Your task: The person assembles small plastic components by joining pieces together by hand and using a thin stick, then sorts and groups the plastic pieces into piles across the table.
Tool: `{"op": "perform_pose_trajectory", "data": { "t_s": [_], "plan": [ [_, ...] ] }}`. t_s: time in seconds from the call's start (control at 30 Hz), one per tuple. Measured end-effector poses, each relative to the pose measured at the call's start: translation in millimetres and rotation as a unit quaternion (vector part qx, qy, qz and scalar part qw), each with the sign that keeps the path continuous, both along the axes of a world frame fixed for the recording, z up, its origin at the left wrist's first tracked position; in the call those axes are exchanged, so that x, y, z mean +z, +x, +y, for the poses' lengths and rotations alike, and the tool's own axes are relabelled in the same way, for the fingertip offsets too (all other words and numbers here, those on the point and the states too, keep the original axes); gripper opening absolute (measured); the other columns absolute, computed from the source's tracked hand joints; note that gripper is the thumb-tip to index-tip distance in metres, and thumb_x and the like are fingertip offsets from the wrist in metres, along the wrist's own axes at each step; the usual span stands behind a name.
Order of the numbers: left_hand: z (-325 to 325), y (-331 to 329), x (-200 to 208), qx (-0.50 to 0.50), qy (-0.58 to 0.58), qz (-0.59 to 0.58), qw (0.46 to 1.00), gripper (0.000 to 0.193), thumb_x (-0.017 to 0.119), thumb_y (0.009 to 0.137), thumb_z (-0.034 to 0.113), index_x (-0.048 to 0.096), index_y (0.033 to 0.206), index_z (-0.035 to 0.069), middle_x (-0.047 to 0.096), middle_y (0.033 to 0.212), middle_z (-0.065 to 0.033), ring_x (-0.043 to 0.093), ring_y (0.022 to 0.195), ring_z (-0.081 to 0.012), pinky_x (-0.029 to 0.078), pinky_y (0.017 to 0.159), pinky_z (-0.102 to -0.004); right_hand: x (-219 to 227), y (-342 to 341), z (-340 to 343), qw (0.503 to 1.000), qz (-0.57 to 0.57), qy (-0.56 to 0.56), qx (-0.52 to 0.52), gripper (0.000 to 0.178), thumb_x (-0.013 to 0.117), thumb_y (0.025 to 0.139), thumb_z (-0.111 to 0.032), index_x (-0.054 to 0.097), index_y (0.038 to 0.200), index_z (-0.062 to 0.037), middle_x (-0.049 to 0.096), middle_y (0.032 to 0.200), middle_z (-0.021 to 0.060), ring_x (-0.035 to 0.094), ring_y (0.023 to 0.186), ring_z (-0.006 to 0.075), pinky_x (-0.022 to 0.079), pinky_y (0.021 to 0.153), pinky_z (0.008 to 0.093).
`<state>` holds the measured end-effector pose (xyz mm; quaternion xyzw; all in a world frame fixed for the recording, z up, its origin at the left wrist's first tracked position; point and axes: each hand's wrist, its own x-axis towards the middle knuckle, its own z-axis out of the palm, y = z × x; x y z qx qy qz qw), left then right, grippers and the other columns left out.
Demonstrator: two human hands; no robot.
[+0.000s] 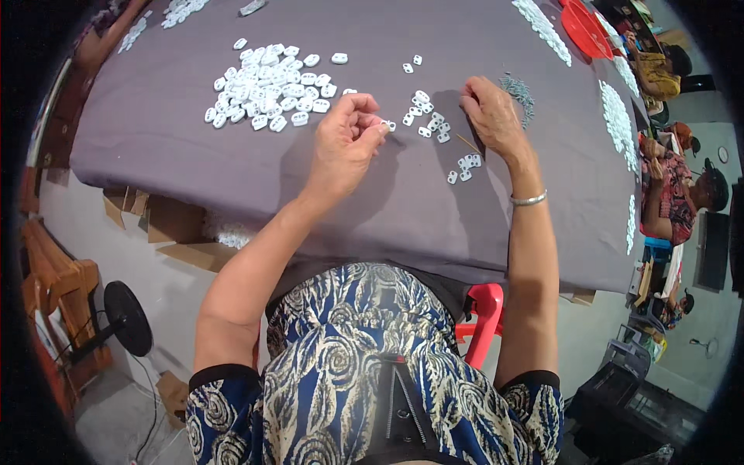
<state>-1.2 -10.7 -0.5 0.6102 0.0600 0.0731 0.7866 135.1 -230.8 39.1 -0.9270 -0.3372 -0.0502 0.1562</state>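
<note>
"While the left fingers (373,138) pinch a small white piece (390,125), what about the right fingers (474,99)?"
"They look curled; whether they hold anything, I cannot tell."
"And around them?"
"Loose white pieces (444,137) lie between them, grey parts (518,91) just past the right fingers; farther off, left of the left fingers, oval white pieces (267,87) are heaped on the worktop (387,209)."

Table under grey-purple cloth (356,221): big heap of white oval pieces (267,85) left, scattered small white pieces (443,127) mid, thin brown stick (467,144) near them, small grey-green bits (521,91) piled right. Far right edge: more white piles (618,120), red tray (583,29). White heap (183,12) far left too.
</note>
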Motion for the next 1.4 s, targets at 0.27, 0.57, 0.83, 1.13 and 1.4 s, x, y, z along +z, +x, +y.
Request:
{"op": "perform_pose_trajectory", "data": {
  "t_s": [0.27,0.57,0.83,1.13,1.4],
  "plan": [
    [-9,-3,2,-0.018,-0.006,-0.015,1.0,0.022,0.064,0.091,0.003,0.054,0.111,0.003,0.06,0.086,-0.0006,0.058,0.073,-0.0052,0.048,0.062,-0.0189,14,-56,52,0.904,0.315,0.289,-0.024,0.013,0.058,0.092,-0.01,0.063,0.1,-0.0009,0.057,0.076,-0.0023,0.047,0.068,0.0055,0.04,0.059,0.0225],
    [-9,-4,-2,-0.009,0.041,-0.015,0.999,0.025,0.063,0.091,0.004,0.053,0.114,0.003,0.061,0.087,-0.0012,0.058,0.075,-0.0058,0.049,0.063,-0.0194,2,-70,60,0.813,0.434,0.387,-0.041,0.012,0.064,0.092,-0.014,0.068,0.096,-0.0032,0.059,0.077,-0.005,0.048,0.065,0.0018,0.039,0.056,0.0173],
    [-10,-4,-5,-0.007,0.081,-0.025,0.996,0.026,0.064,0.09,0.002,0.053,0.114,0.001,0.061,0.086,-0.0013,0.057,0.074,-0.0053,0.048,0.062,-0.0198,-1,-70,56,0.819,0.437,0.37,-0.044,0.013,0.065,0.092,-0.017,0.068,0.094,-0.0037,0.056,0.073,-0.0057,0.046,0.061,0.0021,0.037,0.052,0.0179],
    [-9,-4,-3,-0.011,0.074,-0.014,0.997,0.027,0.064,0.09,0.002,0.053,0.115,0.002,0.061,0.087,-0.0008,0.057,0.074,-0.0052,0.048,0.062,-0.0197,-1,-70,56,0.838,0.417,0.35,-0.024,0.014,0.064,0.093,-0.017,0.068,0.093,-0.0034,0.056,0.073,-0.0066,0.046,0.063,0.0013,0.037,0.053,0.0178],
    [-10,-4,-3,-0.018,0.066,-0.013,0.998,0.028,0.065,0.09,0.003,0.053,0.115,0.002,0.061,0.087,-0.0018,0.058,0.075,-0.0058,0.048,0.063,-0.0202,-2,-71,57,0.837,0.416,0.355,-0.025,0.015,0.065,0.093,-0.019,0.068,0.092,-0.0039,0.056,0.075,-0.0069,0.047,0.063,0.001,0.037,0.053,0.0179]
  ]
}}
